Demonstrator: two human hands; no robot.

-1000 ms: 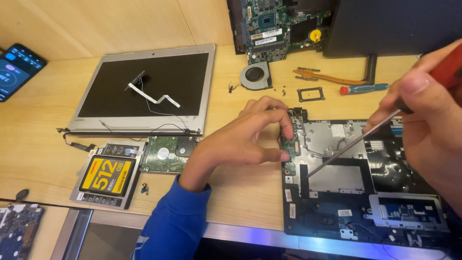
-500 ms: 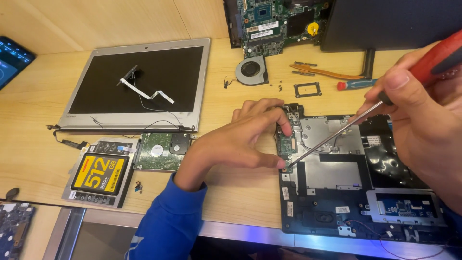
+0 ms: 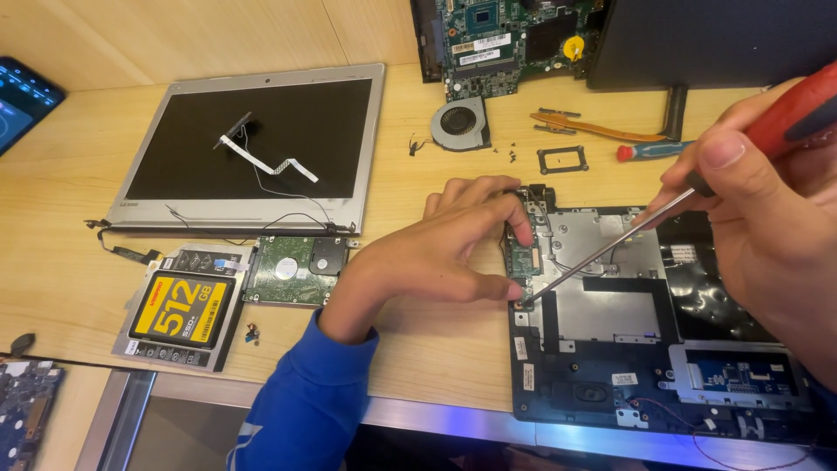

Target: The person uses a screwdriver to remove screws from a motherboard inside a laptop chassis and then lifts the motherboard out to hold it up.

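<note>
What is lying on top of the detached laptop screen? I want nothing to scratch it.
On the laptop screen lie a white ribbon cable and a thin black wire with a small dark connector. Nothing covers the rest of the glass.

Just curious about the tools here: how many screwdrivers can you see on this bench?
2. One red-handled screwdriver is in the right hand, tip at the open laptop base; a smaller one lies above it. Others may be out of view.
</note>
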